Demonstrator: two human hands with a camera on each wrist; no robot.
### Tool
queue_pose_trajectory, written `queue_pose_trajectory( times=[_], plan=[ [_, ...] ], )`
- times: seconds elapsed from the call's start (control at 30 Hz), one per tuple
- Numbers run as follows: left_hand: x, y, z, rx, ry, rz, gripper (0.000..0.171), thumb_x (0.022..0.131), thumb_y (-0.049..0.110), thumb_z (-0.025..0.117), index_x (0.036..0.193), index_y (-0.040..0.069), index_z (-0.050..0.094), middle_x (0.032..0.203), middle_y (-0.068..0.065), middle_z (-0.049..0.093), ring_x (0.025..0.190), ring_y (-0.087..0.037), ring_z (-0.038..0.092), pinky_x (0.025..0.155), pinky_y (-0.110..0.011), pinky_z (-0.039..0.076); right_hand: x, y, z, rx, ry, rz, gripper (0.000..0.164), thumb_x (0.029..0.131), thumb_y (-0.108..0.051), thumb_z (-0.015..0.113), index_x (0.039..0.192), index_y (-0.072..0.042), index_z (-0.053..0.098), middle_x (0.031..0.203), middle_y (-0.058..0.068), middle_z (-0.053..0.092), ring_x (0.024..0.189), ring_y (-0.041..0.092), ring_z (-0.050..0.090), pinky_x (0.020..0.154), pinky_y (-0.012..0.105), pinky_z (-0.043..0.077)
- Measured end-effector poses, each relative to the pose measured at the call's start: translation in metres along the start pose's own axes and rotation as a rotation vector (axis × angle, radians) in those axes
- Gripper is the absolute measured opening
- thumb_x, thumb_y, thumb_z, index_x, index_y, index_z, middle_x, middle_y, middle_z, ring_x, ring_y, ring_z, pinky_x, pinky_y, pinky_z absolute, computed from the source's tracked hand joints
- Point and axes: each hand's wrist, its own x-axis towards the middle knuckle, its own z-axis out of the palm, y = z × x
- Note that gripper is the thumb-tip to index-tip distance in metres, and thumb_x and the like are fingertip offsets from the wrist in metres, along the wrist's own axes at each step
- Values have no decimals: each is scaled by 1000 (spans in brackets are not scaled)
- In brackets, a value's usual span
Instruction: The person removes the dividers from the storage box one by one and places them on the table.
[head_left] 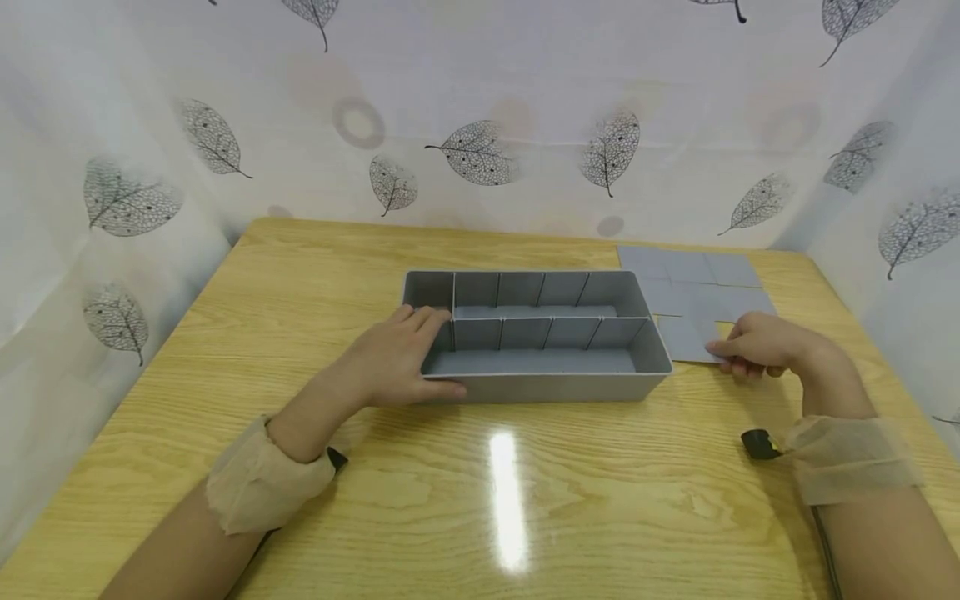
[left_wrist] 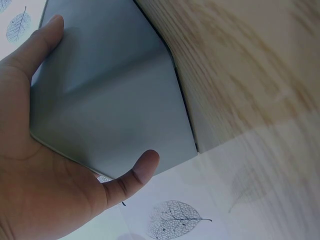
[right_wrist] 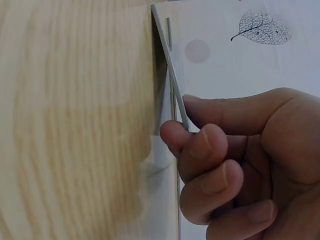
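A grey divided storage box sits mid-table, its inside parted by one long divider and several short ones. My left hand grips its left end, thumb along the front wall and fingers over the rim. The left wrist view shows the thumb and another finger spread against the box's outer wall. Right of the box, my right hand pinches the near corner of a thin grey rectangular panel between thumb and index finger. In the right wrist view this panel is tilted, its near edge raised off the table.
Several more flat grey panels lie edge to edge at the table's back right, behind the pinched one. A leaf-patterned curtain surrounds the back and sides of the wooden table. A small black device hangs at the right wrist.
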Motion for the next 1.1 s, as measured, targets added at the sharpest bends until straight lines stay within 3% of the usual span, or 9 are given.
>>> queue_pose_trajectory(
  times=[0.27,0.77,1.0,1.1],
  plan=[
    [-1,-1,1,-4,-16,-9,104,71,82,42,141,7,27,137,-14,40,122,-31,36,99,-46,38,5,9,2,18,-22,45,45,96,-37,44,66,-7,58,52,-2,52,46,11,46,41,19,24],
    [0,-1,1,1,-20,-11,103,72,82,43,141,8,27,137,-13,41,121,-30,37,99,-44,39,7,12,-1,-30,2,44,47,97,-39,41,65,-9,56,52,-3,46,43,8,34,41,20,24],
    [0,-1,1,-3,-13,-4,104,72,82,42,142,7,26,138,-13,40,121,-30,37,98,-44,39,4,12,-3,-56,59,43,49,98,-41,38,63,-10,53,52,-2,47,43,9,35,41,21,29],
    [1,0,0,-1,-9,-4,104,71,82,43,141,8,27,137,-13,41,120,-29,37,97,-45,41,-1,9,-8,-117,133,23,54,98,-44,35,62,-9,53,50,-2,44,43,10,31,44,26,33]
  ],
)
